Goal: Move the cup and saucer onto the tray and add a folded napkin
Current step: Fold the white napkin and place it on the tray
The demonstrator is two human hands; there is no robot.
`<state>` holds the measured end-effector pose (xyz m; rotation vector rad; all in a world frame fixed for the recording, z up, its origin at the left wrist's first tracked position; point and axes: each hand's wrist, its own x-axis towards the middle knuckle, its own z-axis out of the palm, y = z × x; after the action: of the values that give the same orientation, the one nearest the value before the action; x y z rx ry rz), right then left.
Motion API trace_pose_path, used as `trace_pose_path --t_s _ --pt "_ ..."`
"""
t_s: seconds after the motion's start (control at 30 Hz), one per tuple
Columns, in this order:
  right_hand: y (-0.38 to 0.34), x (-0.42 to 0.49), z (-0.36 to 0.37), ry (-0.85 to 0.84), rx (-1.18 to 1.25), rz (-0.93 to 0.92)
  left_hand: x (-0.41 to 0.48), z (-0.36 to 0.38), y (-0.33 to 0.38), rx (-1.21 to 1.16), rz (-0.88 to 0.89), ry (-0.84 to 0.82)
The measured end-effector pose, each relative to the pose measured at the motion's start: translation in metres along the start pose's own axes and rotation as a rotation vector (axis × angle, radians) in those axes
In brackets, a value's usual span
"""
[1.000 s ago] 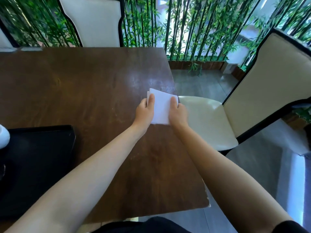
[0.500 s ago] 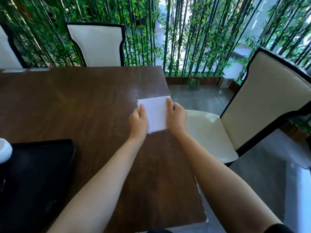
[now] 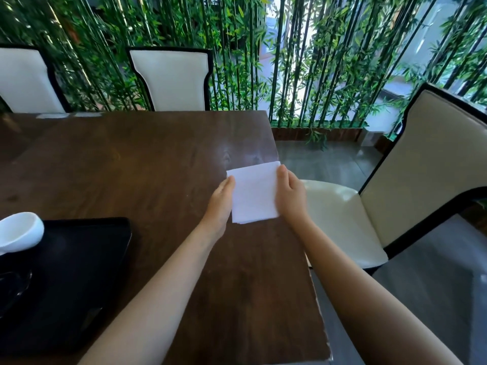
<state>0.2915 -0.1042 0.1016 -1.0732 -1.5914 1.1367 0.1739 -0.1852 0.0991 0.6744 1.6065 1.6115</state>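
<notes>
A white folded napkin (image 3: 254, 192) lies near the right edge of the dark wooden table (image 3: 147, 164). My left hand (image 3: 220, 204) grips its left side and my right hand (image 3: 290, 196) grips its right side. At the lower left sits a black tray (image 3: 87, 264) with a white cup (image 3: 19, 231) on it at the frame's edge. A dark saucer (image 3: 13, 288) shows faintly beneath the cup; most of it is cut off.
A cream chair (image 3: 350, 219) stands close by the table's right edge. Two more cream chairs (image 3: 171, 80) stand along the far side. A green bamboo screen (image 3: 303, 61) fills the background. The table's right edge runs just beside the napkin.
The napkin has been squared up between both hands, which now hold its two sides. The view has tilted up, so the scene sits lower in frame.
</notes>
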Motion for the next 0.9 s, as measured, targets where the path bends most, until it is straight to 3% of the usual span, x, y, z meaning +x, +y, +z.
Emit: trace_pose_path --t_s 0.13,0.33,0.67,0.9 --pt "-0.007 0.001 0.001 -0.055 -0.147 -0.067 -0.001 0.010 0.017 0.088 -0.061 0.163" --pt "-0.037 0.015 0.000 0.032 -0.239 -0.040 0.000 0.023 0.034 0.280 0.199 0.309" --pt "-0.056 0.021 0.002 0.076 -0.130 -0.134 0.002 0.032 0.045 0.211 0.321 0.486" --pt "-0.065 0.015 0.045 -0.024 -0.012 -0.203 -0.005 -0.012 0.053 0.235 0.319 0.608"
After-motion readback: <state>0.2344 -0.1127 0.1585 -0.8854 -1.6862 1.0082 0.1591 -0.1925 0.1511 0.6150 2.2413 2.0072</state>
